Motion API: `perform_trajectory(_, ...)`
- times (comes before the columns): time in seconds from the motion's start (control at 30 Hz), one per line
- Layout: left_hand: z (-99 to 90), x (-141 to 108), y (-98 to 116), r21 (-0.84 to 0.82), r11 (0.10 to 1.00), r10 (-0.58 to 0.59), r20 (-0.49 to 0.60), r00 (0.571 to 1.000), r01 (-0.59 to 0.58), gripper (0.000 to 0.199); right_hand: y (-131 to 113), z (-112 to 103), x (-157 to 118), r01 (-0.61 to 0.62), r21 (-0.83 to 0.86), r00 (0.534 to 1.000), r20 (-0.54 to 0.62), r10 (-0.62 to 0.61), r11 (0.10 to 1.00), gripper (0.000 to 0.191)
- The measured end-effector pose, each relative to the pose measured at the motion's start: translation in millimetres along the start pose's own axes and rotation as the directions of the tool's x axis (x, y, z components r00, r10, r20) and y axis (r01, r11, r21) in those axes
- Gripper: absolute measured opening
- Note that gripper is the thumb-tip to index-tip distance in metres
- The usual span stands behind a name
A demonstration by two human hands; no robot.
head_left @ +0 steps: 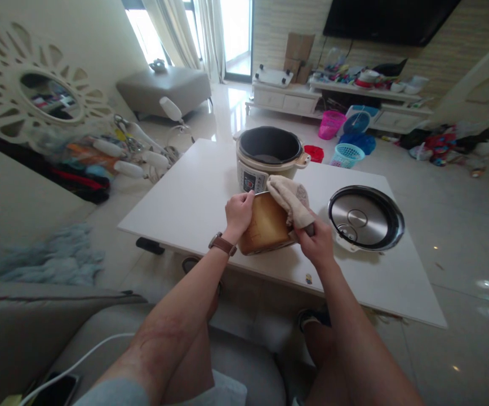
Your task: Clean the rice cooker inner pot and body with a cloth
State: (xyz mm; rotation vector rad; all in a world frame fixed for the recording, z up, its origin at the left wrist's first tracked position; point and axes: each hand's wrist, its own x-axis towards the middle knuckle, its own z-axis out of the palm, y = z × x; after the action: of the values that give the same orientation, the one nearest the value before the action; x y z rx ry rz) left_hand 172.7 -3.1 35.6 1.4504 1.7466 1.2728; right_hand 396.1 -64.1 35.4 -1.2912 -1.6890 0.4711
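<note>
Over the front edge of the white table, my left hand [239, 213] is closed on the upper left rim of a golden-brown, squarish object [265, 224] with rounded corners. Its exact kind is unclear. My right hand [317, 241] is closed at its right side, holding a beige cloth [290, 197] that drapes over the upper right corner. A short grey end shows by the right fingers; I cannot tell what it belongs to. Just behind stands an electric pressure cooker [270, 152], uncovered, its dark inner pot showing. Its round lid [365, 217] lies upside down to the right.
The white table [177, 192] spans the space before my knees. Beyond it are a blue basket [348, 155], a pink basket [331, 124] and a TV cabinet [287, 101]. A lamp with several white shades [130, 168] stands left. A grey sofa [244, 361] is beneath me.
</note>
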Motion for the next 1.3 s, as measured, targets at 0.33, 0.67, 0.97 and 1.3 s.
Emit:
perform_trajectory(0.33, -1.9, 11, -12, -0.117, 0.983, -0.143, 0.000, 0.990, 0.142, 0.056, -5, 7, -4, -0.028, -0.015, 1.000, -0.006, 0.028, 0.999, 0.047)
perform_trajectory(0.67, 12.2, 20, -40, -0.305, 0.924, -0.232, 0.035, 0.972, 0.231, 0.050, 28, 13, 8, -0.402, 0.239, 0.846, -0.271, 0.458, 0.884, 0.047)
perform_trajectory(0.97, 6.8, 7, -4, -0.160, 0.984, 0.076, 0.012, 0.997, -0.073, 0.032, 28, 13, 8, -0.393, 0.210, 0.845, -0.301, 0.441, 0.895, 0.044)
perform_trajectory(1.3, 6.0, 7, -10, -0.161, 0.978, 0.158, 0.141, 0.977, -0.135, 0.038, -15, 7, -11, 0.164, -0.134, 0.984, 0.084, -0.154, 0.977, 0.051)
